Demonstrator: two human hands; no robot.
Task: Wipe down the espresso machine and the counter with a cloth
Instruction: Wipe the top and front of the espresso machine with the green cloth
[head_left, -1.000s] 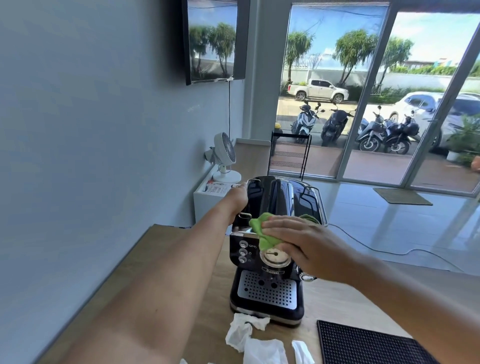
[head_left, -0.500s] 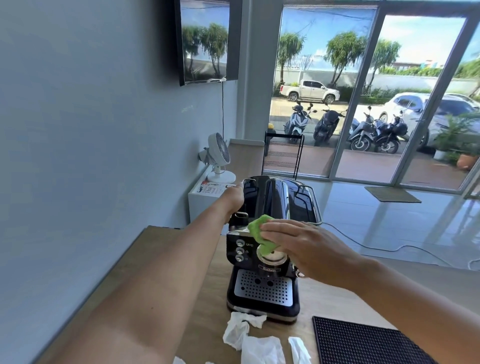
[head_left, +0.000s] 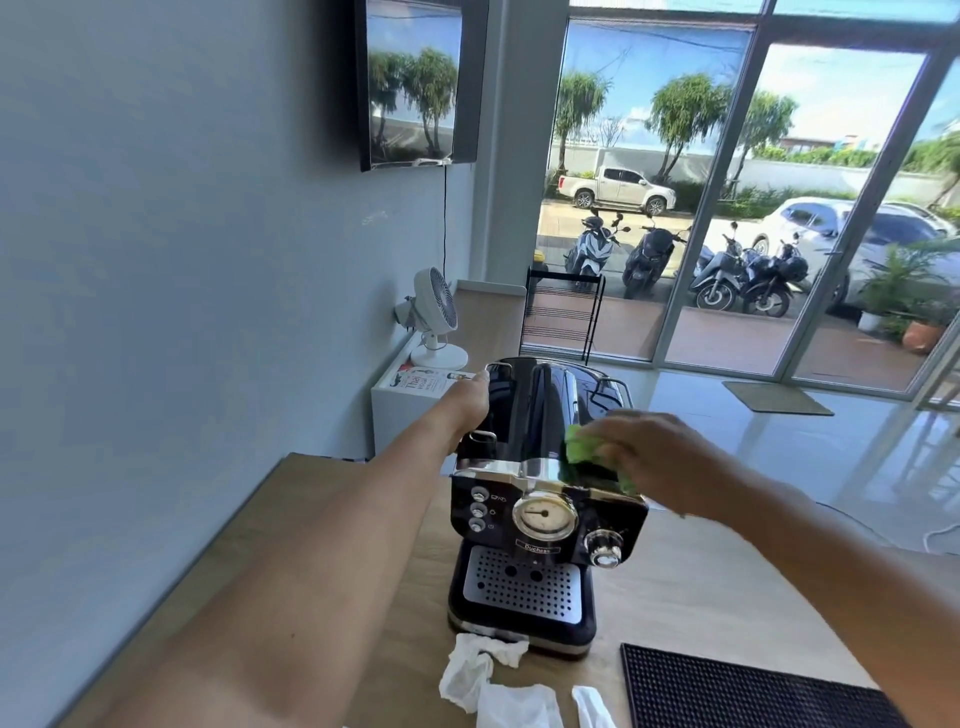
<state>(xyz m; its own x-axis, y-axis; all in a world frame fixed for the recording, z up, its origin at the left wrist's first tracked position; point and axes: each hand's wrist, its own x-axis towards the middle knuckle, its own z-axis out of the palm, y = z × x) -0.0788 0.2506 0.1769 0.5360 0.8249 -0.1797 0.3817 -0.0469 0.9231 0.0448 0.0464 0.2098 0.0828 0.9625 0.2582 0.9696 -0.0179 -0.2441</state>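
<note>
Right hand (head_left: 660, 457) with green cloth (head_left: 582, 444) has shifted off the front gauge (head_left: 544, 514) — now on the espresso machine (head_left: 540, 499) top's right side, gauge uncovered.

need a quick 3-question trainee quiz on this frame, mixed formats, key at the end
1. True or false: the right hand holds the green cloth against the top of the espresso machine.
2. What lies on the counter right in front of the machine? A) a cup B) crumpled white tissues C) a spoon
3. Fill in: the left hand rests on the machine's rear ___ corner.

Key: 1 true; 2 B; 3 left.
</note>
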